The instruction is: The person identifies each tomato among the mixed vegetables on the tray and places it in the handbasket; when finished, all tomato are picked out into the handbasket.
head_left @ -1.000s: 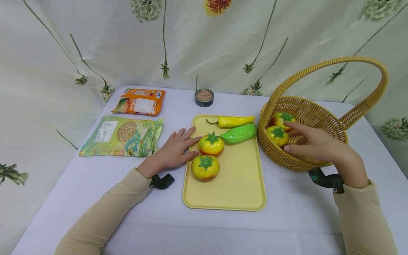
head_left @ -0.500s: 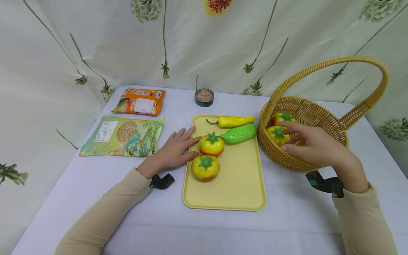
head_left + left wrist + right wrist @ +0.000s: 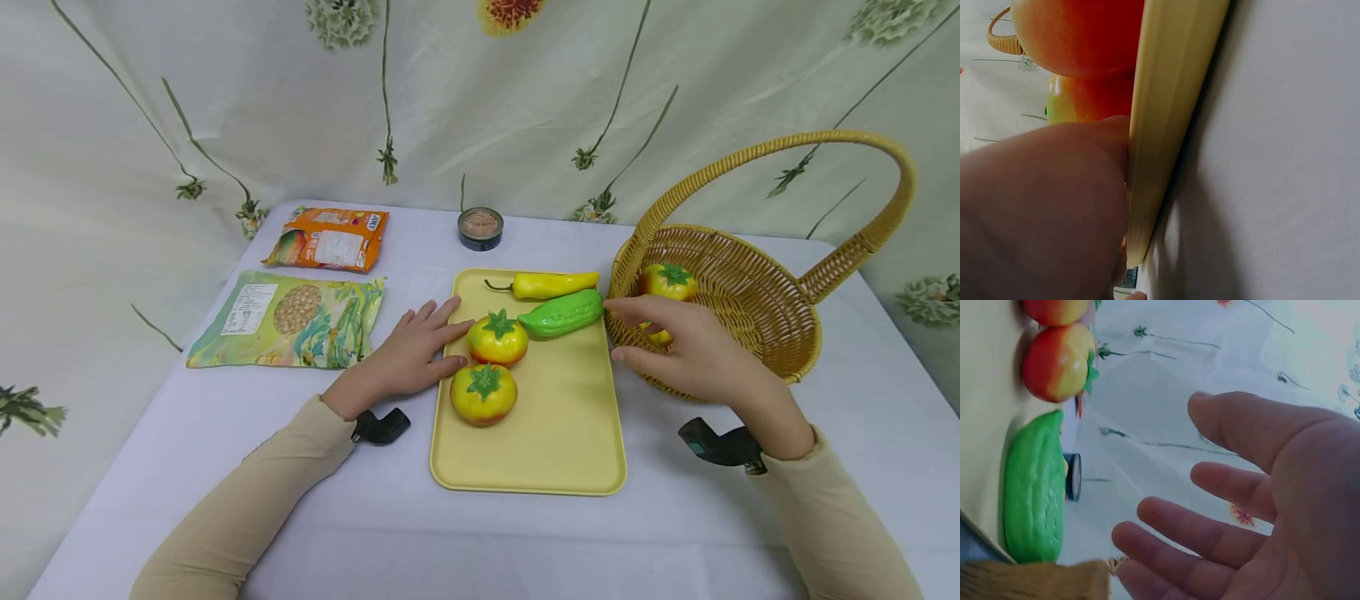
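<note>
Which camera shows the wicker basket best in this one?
The head view: it shows the wicker basket with its whole handle, though the right hand hides some of the near side. The right wrist view has only a cropped woven piece at lower left; the left wrist view, a curve of handle at upper left.

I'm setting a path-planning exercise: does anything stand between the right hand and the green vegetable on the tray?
Nothing visible does: the right hand hangs above the tray-side rim of the basket, and the green vegetable lies uncovered on the tray beyond.
</note>
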### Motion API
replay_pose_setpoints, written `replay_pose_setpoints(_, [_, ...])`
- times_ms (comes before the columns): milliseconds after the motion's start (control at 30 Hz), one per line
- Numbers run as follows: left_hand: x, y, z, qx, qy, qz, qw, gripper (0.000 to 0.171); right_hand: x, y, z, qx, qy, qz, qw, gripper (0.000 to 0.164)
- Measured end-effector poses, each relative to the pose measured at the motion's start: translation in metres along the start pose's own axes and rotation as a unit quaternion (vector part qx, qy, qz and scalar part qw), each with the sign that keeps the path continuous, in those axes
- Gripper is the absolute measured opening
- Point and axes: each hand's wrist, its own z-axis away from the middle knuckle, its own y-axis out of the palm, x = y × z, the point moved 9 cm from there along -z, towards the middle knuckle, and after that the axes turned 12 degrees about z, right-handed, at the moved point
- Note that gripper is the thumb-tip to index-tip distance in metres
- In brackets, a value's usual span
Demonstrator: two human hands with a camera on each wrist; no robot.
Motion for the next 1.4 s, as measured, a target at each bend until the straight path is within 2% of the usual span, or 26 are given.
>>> replay_pose_setpoints(133, [0.000, -0.001, 0.000, 0.000, 0.002, -0.002, 1.0000, 0.060, 0.011, 0.009, -0.005, -0.007, -0.033, -0.014, 0.999, 0.046])
replay_pose_setpoints(367, [0.001, 0.000, 0.000, 0.000, 0.002, 0.004, 1.0000, 0.060, 0.013, 0.031, -0.019, 0.034, -0.012, -0.058, 0.998, 0.053])
replay_pose_setpoints(467, [0.001, 0.000, 0.000, 0.001, 0.002, 0.003, 1.0000, 0.060, 0.020, 0.040, -0.027, 0.050, -0.018, -0.075, 0.996, 0.056])
replay_pose_setpoints(767, [0.002, 0.001, -0.001, 0.002, 0.002, -0.005, 1.0000, 0.061, 0.055, 0.062, -0.046, 0.080, -0.085, -0.087, 0.989, 0.056])
replay_pose_setpoints(1000, [0.003, 0.001, -0.001, 0.002, 0.004, -0.004, 1.0000, 0.060, 0.076, 0.073, -0.049, 0.096, -0.130, -0.091, 0.983, 0.049])
replay_pose_setpoints(1233, [0.003, 0.001, -0.001, 0.001, 0.001, -0.006, 1.0000, 0.060, 0.081, 0.089, -0.048, 0.113, -0.139, -0.111, 0.977, 0.049])
replay_pose_setpoints(1400, [0.000, 0.000, -0.001, 0.000, 0.003, -0.015, 0.9999, 0.059, 0.084, 0.100, -0.045, 0.139, -0.128, -0.096, 0.977, 0.056])
